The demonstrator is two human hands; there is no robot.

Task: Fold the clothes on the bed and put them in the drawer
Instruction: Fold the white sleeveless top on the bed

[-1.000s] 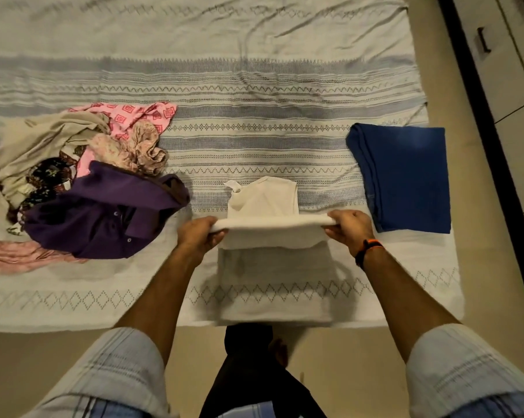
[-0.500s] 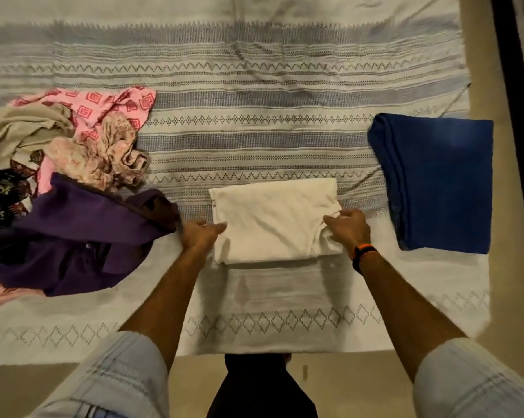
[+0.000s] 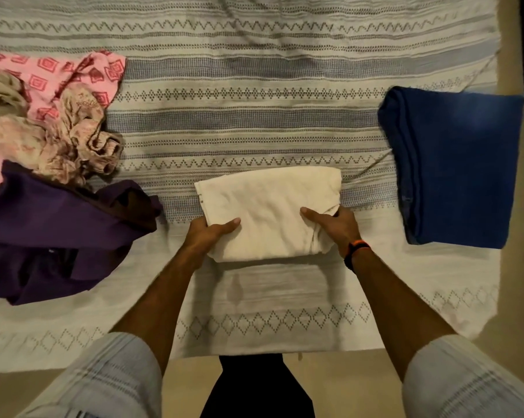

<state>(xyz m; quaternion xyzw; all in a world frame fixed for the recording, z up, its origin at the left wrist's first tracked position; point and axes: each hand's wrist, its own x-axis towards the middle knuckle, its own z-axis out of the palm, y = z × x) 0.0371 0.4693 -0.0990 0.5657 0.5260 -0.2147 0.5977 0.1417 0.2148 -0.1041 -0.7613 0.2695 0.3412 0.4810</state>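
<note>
I'm seeing a cream garment [image 3: 269, 212] folded into a thick rectangle, lying flat on the bed [image 3: 254, 70] near the middle of its near edge, fold layers showing along its near side and a small tag at its far-left corner. Fabric is looking soft and a bit wrinkled, bunching at the right end.

Both arms are reaching forward from the near edge, sleeves rolled up. The left hand [image 3: 208, 233] is gripping the garment's near-left corner, thumb lying on top and fingers going underneath. The right hand [image 3: 334, 224] is gripping the near-right corner where the cloth is bunching, thumb on top, fingers curling round the end; an orange-and-black band [image 3: 354, 251] is sitting on that wrist. The garment is sitting between the two hands and stretching away from them toward the bed's middle.

I'm also noting a folded blue cloth [image 3: 453, 167] lying flat at the bed's right edge, well apart from the cream one. At the left edge an unfolded heap is lying: a purple shirt [image 3: 58, 233] nearest, a pink patterned piece [image 3: 58, 76] and a pale floral piece [image 3: 74, 140] behind it.
</note>
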